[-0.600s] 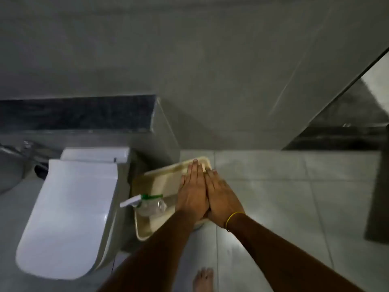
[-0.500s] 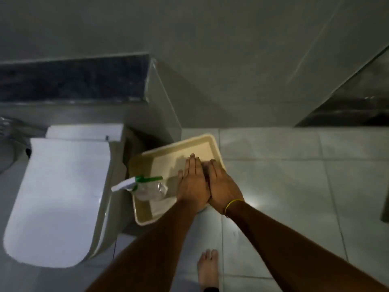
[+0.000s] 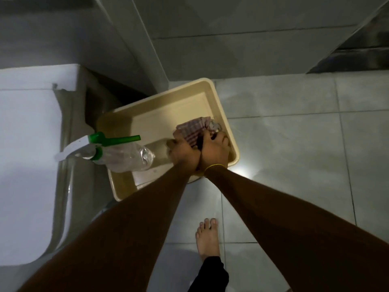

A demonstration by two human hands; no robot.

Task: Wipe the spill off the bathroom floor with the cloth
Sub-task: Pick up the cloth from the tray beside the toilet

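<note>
Flat before, both hands now clutch the cloth (image 3: 194, 128) — left hand (image 3: 185, 152), right hand (image 3: 214, 150) grip closed.

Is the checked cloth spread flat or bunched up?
Bunched up: the pink checked cloth is gathered in folds between both hands, inside the beige plastic tray.

beige tray (image 3: 212, 92) on floor tiles, pushed up vs wall corner, just beside toilet. clear spray bottle (image 3: 126, 158) w/ green+white trigger head lying on side across tray's left rim, nozzle over toilet edge. white toilet (image 3: 23, 157) at left, lid down. dark strip (image 3: 362, 53) top right.
</note>
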